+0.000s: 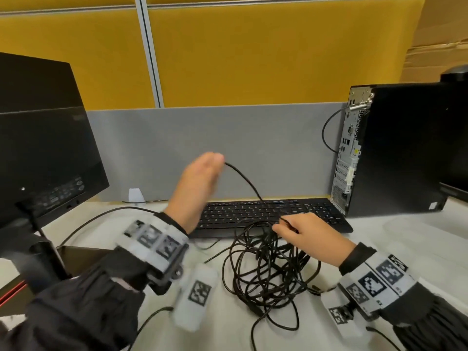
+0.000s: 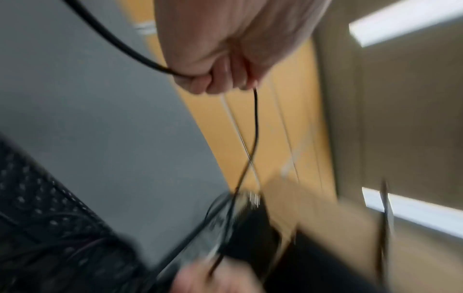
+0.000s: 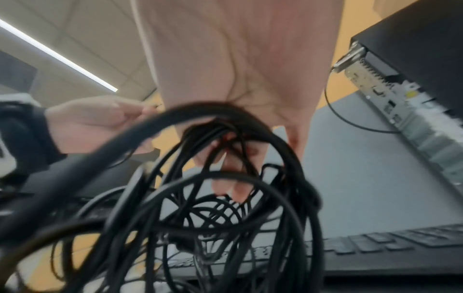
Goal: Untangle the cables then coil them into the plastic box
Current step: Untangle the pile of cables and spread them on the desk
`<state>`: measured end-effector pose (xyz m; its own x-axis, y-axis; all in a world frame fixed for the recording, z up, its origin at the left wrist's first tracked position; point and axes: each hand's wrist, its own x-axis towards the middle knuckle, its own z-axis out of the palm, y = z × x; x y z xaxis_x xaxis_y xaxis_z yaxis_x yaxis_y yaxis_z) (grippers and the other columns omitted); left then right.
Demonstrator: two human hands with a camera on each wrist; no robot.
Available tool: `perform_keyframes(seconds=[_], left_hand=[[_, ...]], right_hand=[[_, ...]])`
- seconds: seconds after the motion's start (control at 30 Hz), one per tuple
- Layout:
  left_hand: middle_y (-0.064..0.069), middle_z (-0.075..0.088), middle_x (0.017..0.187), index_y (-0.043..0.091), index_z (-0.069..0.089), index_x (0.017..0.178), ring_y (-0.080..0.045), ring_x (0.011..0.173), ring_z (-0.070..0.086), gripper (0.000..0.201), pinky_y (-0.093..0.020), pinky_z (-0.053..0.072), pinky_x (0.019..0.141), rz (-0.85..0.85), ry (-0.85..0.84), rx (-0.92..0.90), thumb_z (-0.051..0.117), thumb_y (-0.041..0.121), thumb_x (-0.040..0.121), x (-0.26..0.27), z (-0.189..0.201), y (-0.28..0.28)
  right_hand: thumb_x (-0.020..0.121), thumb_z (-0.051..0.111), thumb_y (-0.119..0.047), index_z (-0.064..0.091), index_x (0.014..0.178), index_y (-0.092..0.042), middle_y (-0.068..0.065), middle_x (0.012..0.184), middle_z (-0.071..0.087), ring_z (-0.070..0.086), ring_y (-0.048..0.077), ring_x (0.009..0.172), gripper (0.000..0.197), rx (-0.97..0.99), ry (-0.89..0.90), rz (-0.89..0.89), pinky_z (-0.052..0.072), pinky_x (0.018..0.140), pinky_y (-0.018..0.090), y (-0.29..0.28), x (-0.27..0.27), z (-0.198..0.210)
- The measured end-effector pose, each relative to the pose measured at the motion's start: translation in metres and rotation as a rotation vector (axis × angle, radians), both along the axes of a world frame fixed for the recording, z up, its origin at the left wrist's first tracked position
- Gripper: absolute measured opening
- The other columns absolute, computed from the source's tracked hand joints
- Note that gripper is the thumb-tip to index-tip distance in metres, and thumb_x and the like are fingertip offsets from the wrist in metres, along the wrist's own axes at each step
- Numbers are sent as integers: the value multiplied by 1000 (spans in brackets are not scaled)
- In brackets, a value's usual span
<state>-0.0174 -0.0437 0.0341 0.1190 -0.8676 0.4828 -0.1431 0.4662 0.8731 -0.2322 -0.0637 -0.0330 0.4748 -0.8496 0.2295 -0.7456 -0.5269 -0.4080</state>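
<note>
A tangle of thin black cables [image 1: 266, 269] lies on the white desk in front of the keyboard. My left hand [image 1: 200, 178] is raised above the desk and pinches one black strand [image 1: 243, 177], which runs down into the tangle; the left wrist view shows the fingers [image 2: 220, 79] curled round that strand [image 2: 255, 126]. My right hand [image 1: 298, 229] sits at the top of the tangle, its fingers [image 3: 235, 178] curled into a bunch of loops [image 3: 225, 198]. No plastic box shows in any view.
A black keyboard [image 1: 316, 211] lies behind the tangle. A computer tower [image 1: 395, 148] stands at the right with a cable plugged in. A black monitor [image 1: 43, 148] stands at the left. A grey and yellow partition [image 1: 215, 148] closes the back.
</note>
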Motion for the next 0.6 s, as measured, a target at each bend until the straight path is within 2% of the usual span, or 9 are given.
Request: perform_keyframes(seconds=[0.03,0.07,0.13,0.2,0.27,0.33,0.43,0.5,0.6], left_hand=[[6,32,63,21,39,67,-9,57,31,33,-25,29,57,98,136,7,40,19,99,11,6,-4],[4,36,64,22,39,65,-12,59,34,34,-28,31,60,231,97,-1,38,20,99,21,9,-9],[-2,55,87,24,53,79,-22,86,51,26,-38,36,83,559,-430,-45,37,23,99,36,6,-17],[-4,54,124,23,56,115,-25,119,46,27,-47,21,102,758,-1058,-191,37,29,98,25,-4,-14],[-2,56,128,20,52,126,-22,123,49,43,-49,13,106,598,-1301,-414,31,41,95,-5,-11,-3],[3,65,105,22,56,113,-19,106,58,40,-41,21,102,296,-1378,-384,28,44,97,-30,-13,5],[8,53,76,23,46,86,-19,78,53,24,-33,30,75,151,-1351,-415,32,39,98,-38,-15,3],[7,52,81,25,51,86,-18,78,48,23,-35,32,71,218,-1411,-551,35,39,94,-38,-21,0],[2,54,109,26,58,96,-21,102,45,29,-47,39,86,295,-1500,-709,34,41,93,-36,-27,-8]], right_hand=[[98,39,-38,35,61,-21,-4,57,39,38,12,52,41,6,8,-5,32,56,28,1,-3,-1],[99,35,-39,34,62,-22,-4,58,41,39,13,54,41,-6,6,-17,34,59,29,2,-3,-2],[100,27,-41,31,64,-25,-4,59,41,40,13,55,40,-71,27,-51,35,61,32,7,0,-1],[100,21,-42,27,65,-28,-5,59,42,42,15,57,39,-152,49,-78,39,63,33,13,7,1],[100,17,-45,30,68,-27,-6,58,41,45,19,60,39,-235,33,-75,41,64,37,15,13,1],[96,11,-53,38,76,-24,-8,55,38,44,21,57,45,-301,5,-55,37,59,37,14,15,0],[95,18,-54,39,73,-25,-7,52,37,43,20,54,42,-316,-46,-48,33,55,35,14,10,-5],[91,13,-58,40,76,-28,-8,53,38,45,20,55,43,-335,-36,-40,36,55,36,16,7,-6],[82,1,-58,48,84,-31,-9,55,40,51,18,58,55,-350,2,-25,34,54,33,21,6,-5]])
